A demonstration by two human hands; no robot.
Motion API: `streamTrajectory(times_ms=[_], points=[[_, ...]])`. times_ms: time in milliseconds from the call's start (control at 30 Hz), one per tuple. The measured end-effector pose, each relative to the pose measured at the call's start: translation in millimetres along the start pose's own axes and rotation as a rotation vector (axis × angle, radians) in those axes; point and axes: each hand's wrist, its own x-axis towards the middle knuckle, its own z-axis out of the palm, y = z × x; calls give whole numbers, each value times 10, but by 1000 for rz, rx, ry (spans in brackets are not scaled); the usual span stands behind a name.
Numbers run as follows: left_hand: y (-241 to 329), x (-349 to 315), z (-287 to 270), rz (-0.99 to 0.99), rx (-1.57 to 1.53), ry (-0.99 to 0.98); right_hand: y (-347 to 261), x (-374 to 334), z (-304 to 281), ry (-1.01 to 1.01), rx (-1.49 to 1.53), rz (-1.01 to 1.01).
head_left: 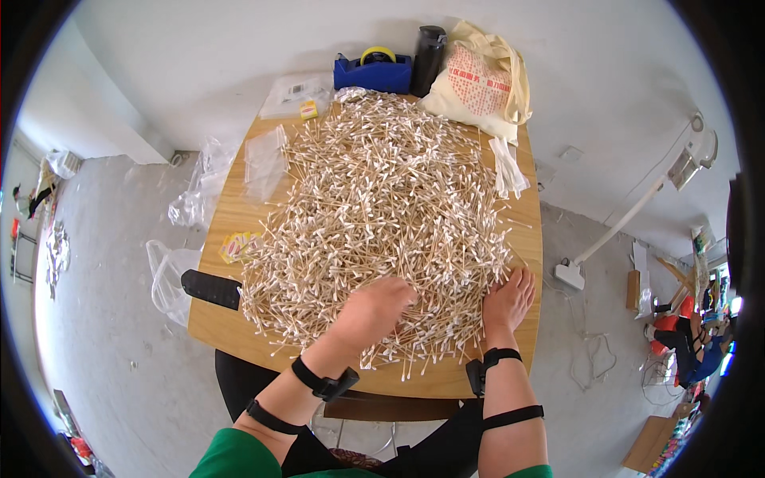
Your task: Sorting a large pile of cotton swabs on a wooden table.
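Note:
A big heap of wooden cotton swabs (374, 215) covers most of a wooden table (215, 319). My left hand (370, 311) lies palm down on the near edge of the heap, fingers curled into the swabs; whether it grips any is hidden. My right hand (508, 301) rests flat at the heap's right edge, fingers apart, touching the swabs. Both forearms wear black straps.
Clear plastic bags (265, 163) lie at the table's left. At the far end stand a blue tape dispenser (373, 72), a black bottle (428, 57) and a cream tote bag (482, 84). Small yellow packets (239, 247) and a black object (211, 288) sit at the left edge.

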Motion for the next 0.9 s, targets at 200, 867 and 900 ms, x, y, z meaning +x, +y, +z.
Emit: streamTrajectory(times_ms=[200,867,900], points=[[-451,145,-579,-576,293,265,-1,8,-8,-37,5,7],[83,-103,-85,-8,74,11,5,10,13,-40,-19,3],[25,-133,-165,-33,41,85,11,10,14,-40,-19,5]])
